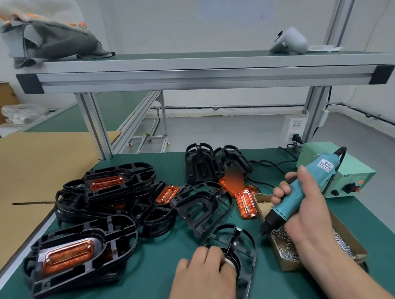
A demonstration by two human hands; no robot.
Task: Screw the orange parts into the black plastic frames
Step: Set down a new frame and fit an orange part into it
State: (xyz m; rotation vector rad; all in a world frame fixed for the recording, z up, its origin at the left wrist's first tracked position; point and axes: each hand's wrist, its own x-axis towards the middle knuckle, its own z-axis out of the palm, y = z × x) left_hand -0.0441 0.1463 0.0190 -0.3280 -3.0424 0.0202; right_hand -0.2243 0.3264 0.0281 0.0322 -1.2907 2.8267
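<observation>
Black frame [232, 241] held by left grip [205, 270]; electric screwdriver [293, 201] clasped by right grip [307, 214], tip over screw box [287, 264]

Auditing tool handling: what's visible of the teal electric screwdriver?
The teal electric screwdriver has a plastic body with vent slots, a white label, a black nose, a thin metal bit and a black rear cord. It is tilted, bit down-left. The right hand grips its middle, fingers wrapped round. The bit tip sits by the cardboard screw box; contact unclear.
</observation>
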